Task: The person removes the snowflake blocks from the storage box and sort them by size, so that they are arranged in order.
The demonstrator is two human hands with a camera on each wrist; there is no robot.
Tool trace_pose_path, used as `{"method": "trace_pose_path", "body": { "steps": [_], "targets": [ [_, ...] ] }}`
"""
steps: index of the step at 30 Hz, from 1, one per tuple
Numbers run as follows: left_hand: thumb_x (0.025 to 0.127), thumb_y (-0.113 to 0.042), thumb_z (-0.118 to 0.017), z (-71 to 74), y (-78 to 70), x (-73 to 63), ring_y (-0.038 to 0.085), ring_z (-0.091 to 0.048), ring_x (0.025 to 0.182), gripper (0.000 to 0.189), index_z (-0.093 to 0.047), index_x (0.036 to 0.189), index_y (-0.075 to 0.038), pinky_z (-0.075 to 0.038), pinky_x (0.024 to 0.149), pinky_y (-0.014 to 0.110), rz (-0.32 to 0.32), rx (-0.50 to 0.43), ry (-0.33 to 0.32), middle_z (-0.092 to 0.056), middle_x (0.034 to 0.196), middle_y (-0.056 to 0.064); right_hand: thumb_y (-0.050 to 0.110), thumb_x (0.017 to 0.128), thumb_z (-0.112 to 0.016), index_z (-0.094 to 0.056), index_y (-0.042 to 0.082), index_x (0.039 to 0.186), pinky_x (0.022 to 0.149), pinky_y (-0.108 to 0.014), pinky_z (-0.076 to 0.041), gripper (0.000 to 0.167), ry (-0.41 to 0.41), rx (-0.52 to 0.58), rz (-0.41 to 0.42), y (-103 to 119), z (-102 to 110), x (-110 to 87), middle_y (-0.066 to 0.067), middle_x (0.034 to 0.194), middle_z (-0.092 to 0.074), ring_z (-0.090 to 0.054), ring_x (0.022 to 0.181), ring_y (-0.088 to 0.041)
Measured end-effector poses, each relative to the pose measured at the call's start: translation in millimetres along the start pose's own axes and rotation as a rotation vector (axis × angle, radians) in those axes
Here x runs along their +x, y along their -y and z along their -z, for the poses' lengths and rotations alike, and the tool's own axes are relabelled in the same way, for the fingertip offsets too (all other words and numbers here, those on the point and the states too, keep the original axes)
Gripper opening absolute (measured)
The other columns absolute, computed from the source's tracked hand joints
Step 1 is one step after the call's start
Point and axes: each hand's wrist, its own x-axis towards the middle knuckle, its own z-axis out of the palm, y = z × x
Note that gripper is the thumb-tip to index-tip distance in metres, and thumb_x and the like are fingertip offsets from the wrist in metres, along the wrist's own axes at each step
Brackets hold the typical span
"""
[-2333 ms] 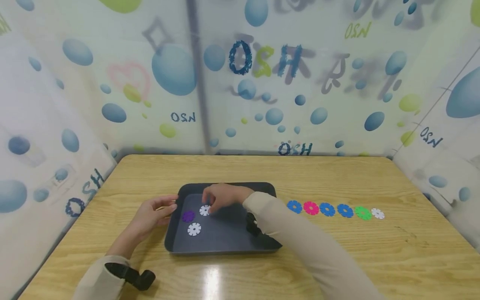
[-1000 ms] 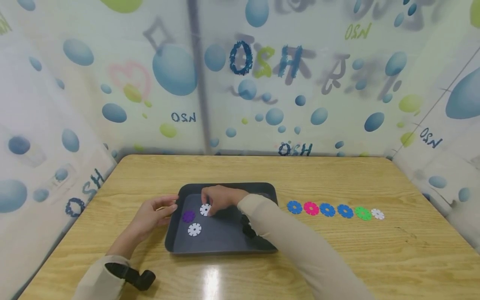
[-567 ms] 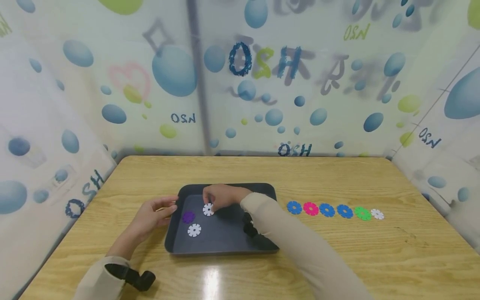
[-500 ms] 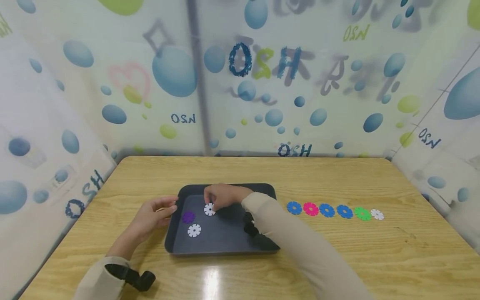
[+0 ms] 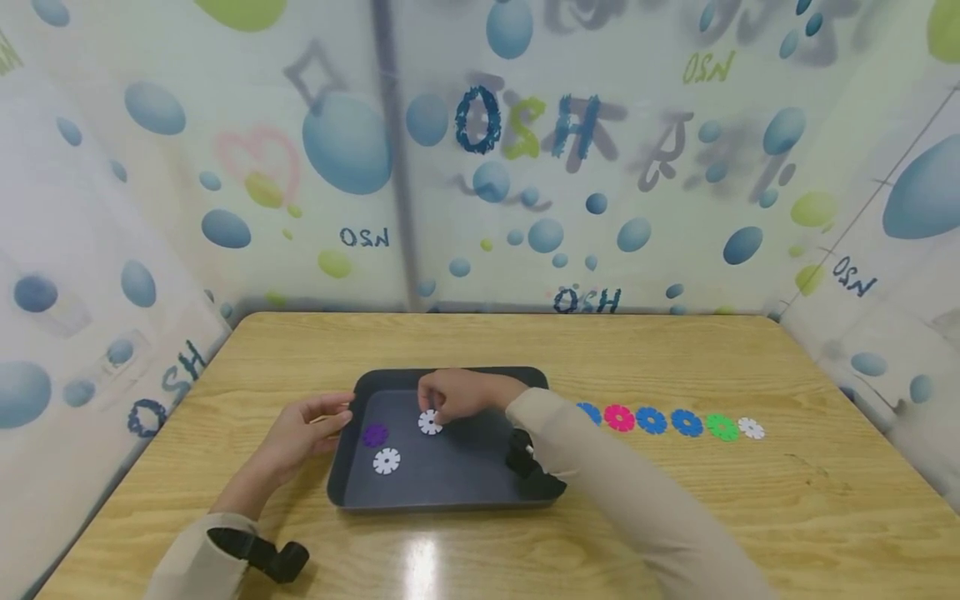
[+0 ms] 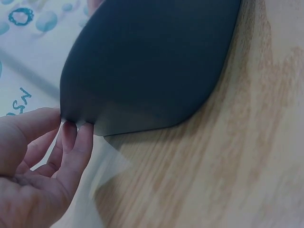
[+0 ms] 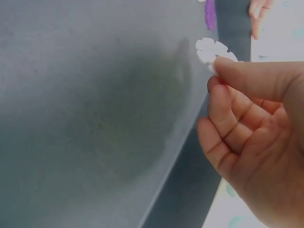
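My right hand (image 5: pixel 461 393) pinches a white interlocking disc (image 5: pixel 430 422), flower-shaped with notches round its edge, between thumb and fingertips over the dark grey tray (image 5: pixel 450 479). The right wrist view shows this white disc (image 7: pixel 209 50) partly behind the thumb. A purple disc (image 5: pixel 376 435) and a second white disc (image 5: pixel 386 461) lie in the left part of the tray. My left hand (image 5: pixel 303 433) is beside the tray, relaxed fingertips touching its left outer wall; in the left wrist view the fingers (image 6: pixel 78 147) meet the tray's edge.
Right of the tray, several discs lie in a row on the wooden table (image 5: pixel 675 517): blue, a pink disc (image 5: pixel 619 418), two more blue, a green disc (image 5: pixel 722 427) and a white one at the end. My right forearm (image 5: pixel 622 492) crosses the tray's right side. Patterned curtains stand behind.
My right hand closed on the white disc near the purple one and has moved it to the right, away from it. My left hand stays at the tray's left wall.
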Motion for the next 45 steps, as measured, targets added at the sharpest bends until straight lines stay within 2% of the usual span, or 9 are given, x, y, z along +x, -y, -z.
{"method": "trace_pose_path", "body": {
  "steps": [11, 21, 32, 45],
  "targets": [
    [0.091, -0.015, -0.059, -0.1, -1.1, 0.3, 0.009, -0.056, 0.093, 0.05, -0.041, 0.131, 0.009, -0.052, 0.081, 0.034, 0.006, 0.007, -0.006, -0.045, 0.112, 0.017, 0.001, 0.085, -0.061, -0.055, 0.008, 0.094, 0.053, -0.021, -0.037, 0.013, -0.026, 0.043, 0.044, 0, 11, -19.2, 0.0, 0.068, -0.047, -0.04, 0.058, -0.011],
    [0.091, -0.013, -0.058, 0.2, 0.6, 1.1, 0.008, -0.056, 0.091, 0.049, -0.041, 0.131, 0.01, -0.052, 0.081, 0.033, 0.005, -0.01, -0.002, -0.044, 0.112, 0.016, 0.001, 0.085, -0.06, -0.055, 0.007, 0.095, 0.056, -0.021, -0.038, 0.013, -0.098, 0.051, 0.089, -20, 21, -41.8, 0.0, 0.072, -0.05, -0.043, 0.061, -0.01],
    [0.091, -0.014, -0.058, 1.0, 1.7, 0.6, 0.01, -0.056, 0.093, 0.049, -0.042, 0.132, 0.008, -0.052, 0.081, 0.034, 0.006, -0.002, -0.004, -0.044, 0.113, 0.017, 0.002, 0.087, -0.057, -0.054, 0.005, 0.096, 0.057, -0.024, -0.04, 0.01, -0.198, 0.156, 0.085, -54, 29, -86.5, -0.002, 0.071, -0.051, -0.044, 0.061, -0.012],
    [0.091, -0.013, -0.059, 0.9, 2.4, 1.8, 0.011, -0.056, 0.092, 0.047, -0.043, 0.13, 0.008, -0.052, 0.081, 0.034, -0.005, -0.006, -0.006, -0.046, 0.108, 0.015, 0.003, 0.089, -0.058, -0.051, 0.002, 0.098, 0.061, -0.029, -0.046, 0.011, -0.323, 0.235, -0.018, -92, 34, -143.1, -0.005, 0.074, -0.051, -0.047, 0.063, -0.019]
  ]
}}
